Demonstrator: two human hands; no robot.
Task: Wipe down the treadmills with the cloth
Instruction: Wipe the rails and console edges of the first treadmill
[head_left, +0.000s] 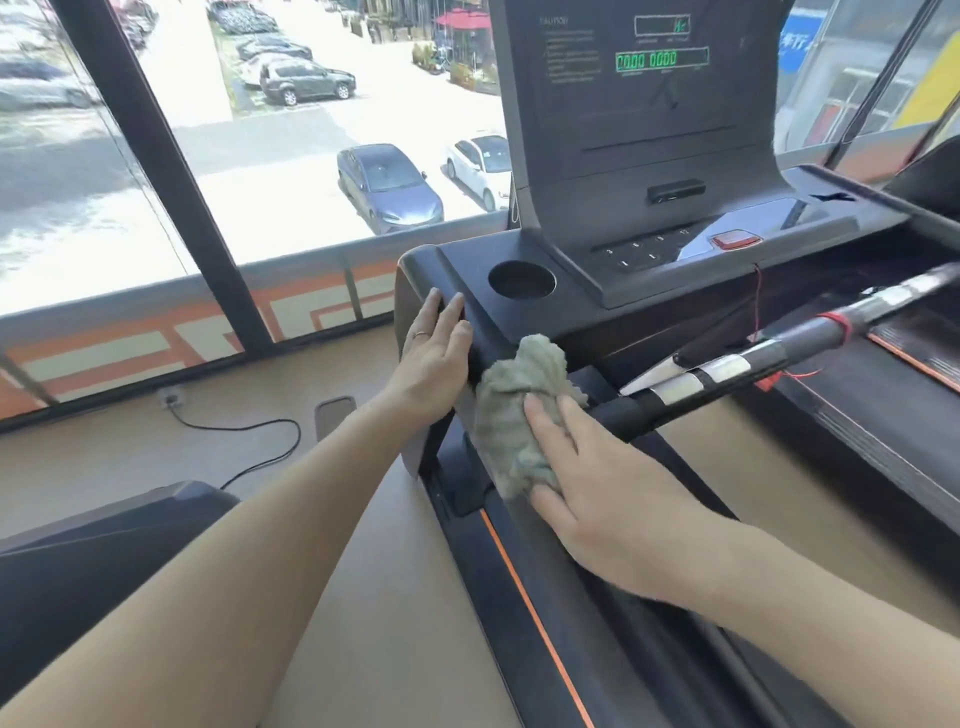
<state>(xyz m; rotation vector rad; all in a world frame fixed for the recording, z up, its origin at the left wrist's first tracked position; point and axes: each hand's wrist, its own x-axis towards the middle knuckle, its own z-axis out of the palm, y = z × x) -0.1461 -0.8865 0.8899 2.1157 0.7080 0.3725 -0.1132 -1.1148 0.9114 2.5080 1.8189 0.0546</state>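
Nearest the camera, two bare forearms reached forward toward the treadmill (613, 291), which served as the landmark for everything else. The right hand (597, 483) lay on the crumpled grey-green cloth (519, 410), its fingers nearly straight and pressing the cloth flat against the treadmill's left upright, just below the console deck; the grip was released rather than clenched, pushing and not pinching. The cloth bunched up above the fingertips, touching the dark corner of the deck and lying just beside the black handlebar (737, 364), which ran off to the right with silver sensor bands and a red ring. The left hand (434, 353) rested with straight fingers on the treadmill's left front corner, also released, steadying against the rounded edge; a ring showed on one finger. Below the hands an orange stripe (535, 613) ran along the treadmill's side rail toward the camera. Left of the rail, part of another dark machine (104, 551) sat on the tan floor, and a black cable (244, 431) looped to a wall socket. Farther up the treadmill sat a round cup holder (521, 279), a keypad, a red stop button (735, 240) and the console screen (662, 58) with green digits. Beyond it, windows showed parked cars (387, 187).
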